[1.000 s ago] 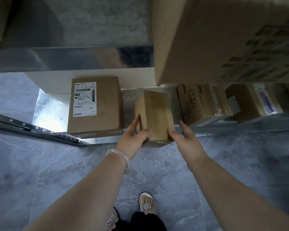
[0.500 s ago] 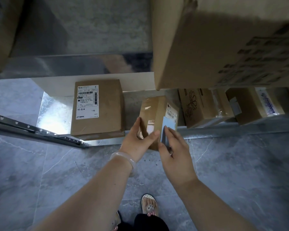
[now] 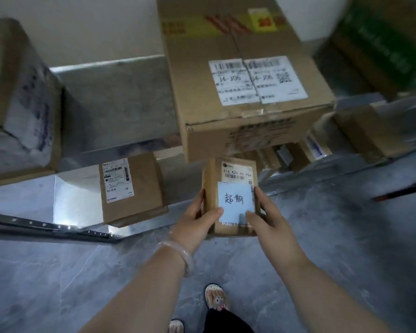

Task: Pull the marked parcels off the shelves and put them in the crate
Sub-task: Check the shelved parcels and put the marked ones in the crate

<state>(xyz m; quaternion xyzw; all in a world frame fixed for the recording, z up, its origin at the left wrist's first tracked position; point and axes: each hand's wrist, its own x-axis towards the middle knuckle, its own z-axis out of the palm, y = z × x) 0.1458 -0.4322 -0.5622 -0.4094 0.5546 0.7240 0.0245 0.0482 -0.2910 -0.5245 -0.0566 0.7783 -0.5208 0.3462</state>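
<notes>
Small brown parcel (image 3: pixel 231 195) held out over the grey floor (image 3: pixel 58 280), clear of the shelves, face up. Gripped on both sides: left hand (image 3: pixel 197 222) clasping the left edge with thumb on top at the lower left corner of the note; right hand (image 3: pixel 267 217) clasping the right edge, thumb on the note's lower right. Pale blue sticky note (image 3: pixel 235 200) on the parcel, handwritten "超期". Above it a white shipping label (image 3: pixel 237 173), legible line "516 K20 00 0S6"; barcode beneath too small to read.

Pale bangle (image 3: pixel 185 257) on the left wrist.

Large carton (image 3: pixel 247 75) on the upper shelf directly above the parcel, split white label reading "J4-J06" twice, rest blurred. Second brown box (image 3: pixel 132 188) on the lower metal shelf (image 3: pixel 77 193) to the left, label printed but illegible. Crate not seen.
</notes>
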